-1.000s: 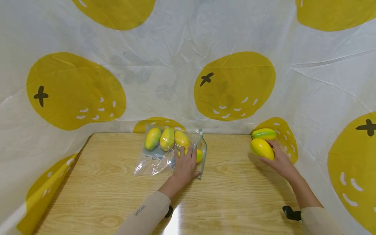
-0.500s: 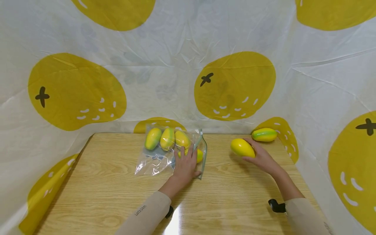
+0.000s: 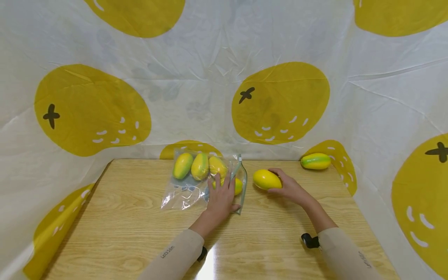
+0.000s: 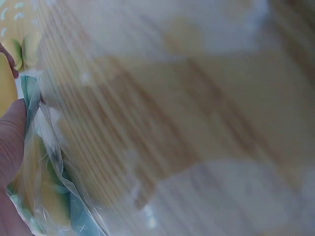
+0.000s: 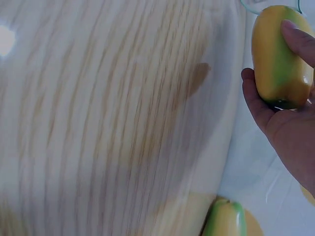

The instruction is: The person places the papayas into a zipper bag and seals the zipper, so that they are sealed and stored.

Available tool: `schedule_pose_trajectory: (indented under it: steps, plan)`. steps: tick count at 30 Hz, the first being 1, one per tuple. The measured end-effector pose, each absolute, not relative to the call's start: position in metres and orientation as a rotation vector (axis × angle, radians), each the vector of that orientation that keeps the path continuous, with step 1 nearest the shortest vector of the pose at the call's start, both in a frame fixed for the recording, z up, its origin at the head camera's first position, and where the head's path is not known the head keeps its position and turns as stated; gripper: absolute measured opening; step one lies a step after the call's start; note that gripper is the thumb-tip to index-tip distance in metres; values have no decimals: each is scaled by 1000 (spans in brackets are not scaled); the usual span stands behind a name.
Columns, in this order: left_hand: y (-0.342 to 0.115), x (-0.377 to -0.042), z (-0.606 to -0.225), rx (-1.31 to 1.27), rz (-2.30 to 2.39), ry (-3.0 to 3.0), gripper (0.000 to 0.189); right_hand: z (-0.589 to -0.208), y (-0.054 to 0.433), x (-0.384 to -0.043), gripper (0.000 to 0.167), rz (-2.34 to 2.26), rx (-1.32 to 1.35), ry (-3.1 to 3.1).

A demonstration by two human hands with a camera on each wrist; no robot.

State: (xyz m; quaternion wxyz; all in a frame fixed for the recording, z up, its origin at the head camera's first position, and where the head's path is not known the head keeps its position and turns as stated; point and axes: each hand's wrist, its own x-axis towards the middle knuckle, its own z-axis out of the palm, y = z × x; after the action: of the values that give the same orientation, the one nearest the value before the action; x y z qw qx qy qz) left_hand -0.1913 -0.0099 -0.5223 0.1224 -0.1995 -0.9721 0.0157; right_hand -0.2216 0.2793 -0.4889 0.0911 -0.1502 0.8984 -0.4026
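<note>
The fruit (image 3: 267, 179) has moved nearer the bag (image 3: 170, 197), the right hand (image 3: 290, 189) gripping it, the left hand (image 3: 221, 197) lying there with fingers spread.

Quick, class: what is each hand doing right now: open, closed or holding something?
Left hand: open, resting on the clear bag.
Right hand: holding a yellow-green fruit.

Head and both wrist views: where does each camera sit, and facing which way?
Head: on the head, facing forward and down at the table and bag; left hand, right hand and sleeves show.
Left wrist: on that wrist, facing the table and bag; part of the left hand shows.
Right wrist: on that wrist, facing the table; right hand shows, holding a fruit.
Shared: head and right wrist show that fruit.
</note>
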Motion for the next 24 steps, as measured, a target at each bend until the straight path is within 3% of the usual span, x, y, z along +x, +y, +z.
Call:
schedule_pose_trajectory:
  steps: [24]
  plan:
    - [-11, -193, -523, -629, -13, -2845, 111, -499, 246, -234, 76, -1123, -597, 2639]
